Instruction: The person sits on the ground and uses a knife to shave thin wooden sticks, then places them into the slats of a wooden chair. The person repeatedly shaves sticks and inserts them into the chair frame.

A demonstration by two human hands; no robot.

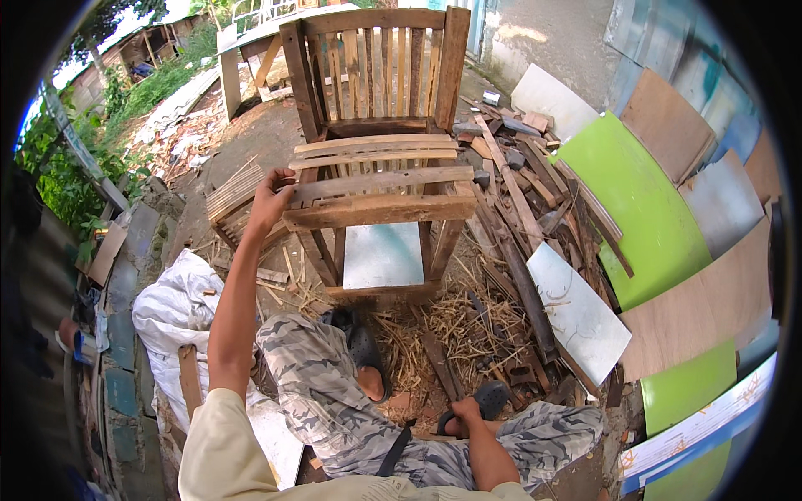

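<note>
In front of me stands a wooden chair frame (pixel 376 210) with a tall slatted back (pixel 376 75). Several loose-looking slats (pixel 376 150) lie across its seat. My left hand (pixel 274 196) reaches out to the seat's left side, its fingers bent around the left end of a greyish wooden slat (pixel 384 182) just behind the front rail. Low down by my sandal (pixel 489 401), my right hand (pixel 466 411) is closed in a fist. A dark wooden strip (pixel 436 361) runs down to that fist; whether the fingers hold it is hidden.
Wood shavings (pixel 459 330) cover the ground under the chair. Scrap wood (pixel 535 184) is heaped to the right, beside green panels (pixel 639 209) and a pale sheet (pixel 576 313). A slatted wooden piece (pixel 238 200) and a white sack (pixel 175 301) lie left.
</note>
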